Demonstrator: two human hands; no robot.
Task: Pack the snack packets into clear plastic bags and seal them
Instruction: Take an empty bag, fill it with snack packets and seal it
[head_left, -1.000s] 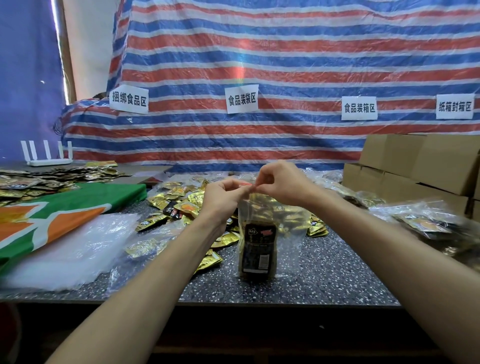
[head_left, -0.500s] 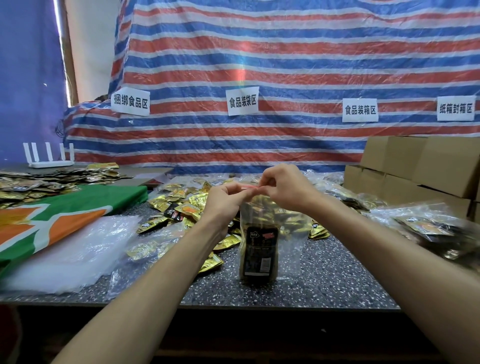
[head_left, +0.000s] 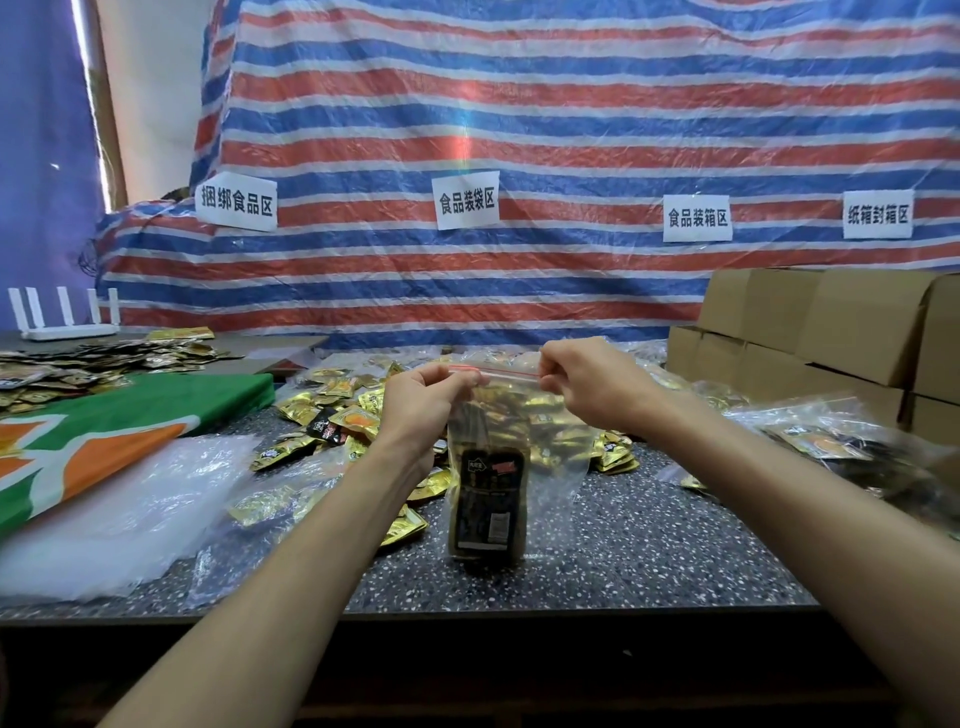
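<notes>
- The left hand (head_left: 421, 397) is pinching the left end of the red zip strip (head_left: 493, 370) on the clear bag (head_left: 556, 457), fingers curled round it.
- The right hand (head_left: 587, 384) is gripping the strip's right end (thumb and fingers squeezing it).
- The bag is standing upright on the speckled desk (head_left: 649, 545), with dark snack packets (head_left: 488, 499) sitting at its bottom.
- Loose gold packets (head_left: 301, 410) are lying heaped just behind it, and cardboard boxes (head_left: 841, 332) are sitting far right.

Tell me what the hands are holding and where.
Both pinch the clear bag at its red zip strip: left hand at one end, right hand at the other.
</notes>
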